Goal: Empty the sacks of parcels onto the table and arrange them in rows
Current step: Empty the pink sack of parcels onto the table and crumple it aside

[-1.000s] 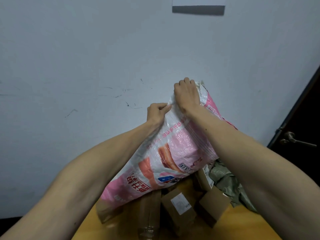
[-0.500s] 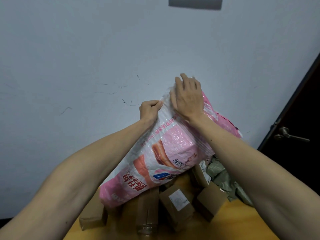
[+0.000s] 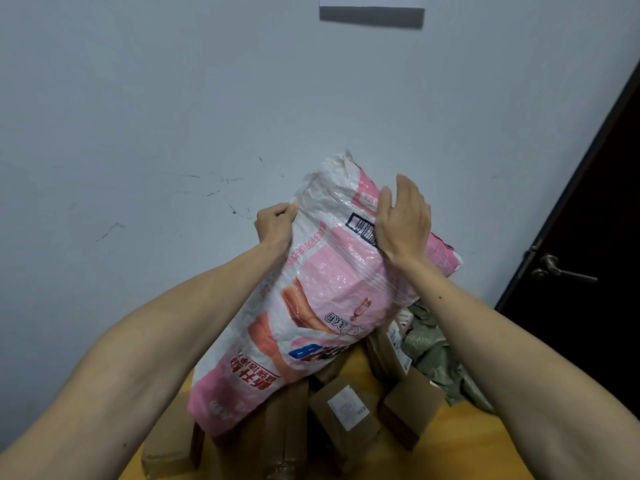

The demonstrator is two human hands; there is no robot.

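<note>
The grey wall (image 3: 173, 98) fills most of what I see, with a dark door (image 3: 588, 237) and its handle (image 3: 561, 270) at my right. Below me the wooden table (image 3: 460, 455) carries a pink and white sack (image 3: 322, 296), tipped upside down with its mouth low among the parcels. Brown cardboard parcels (image 3: 346, 407) lie heaped under and beside it, and a crumpled green sack (image 3: 429, 344) rests behind them on the right. My left hand (image 3: 275, 225) has its fingers (image 3: 285, 210) clenched tight on the sack's upper edge. My right hand (image 3: 403, 223) lies flat against the sack, fingers spread loose, gripping nothing.
</note>
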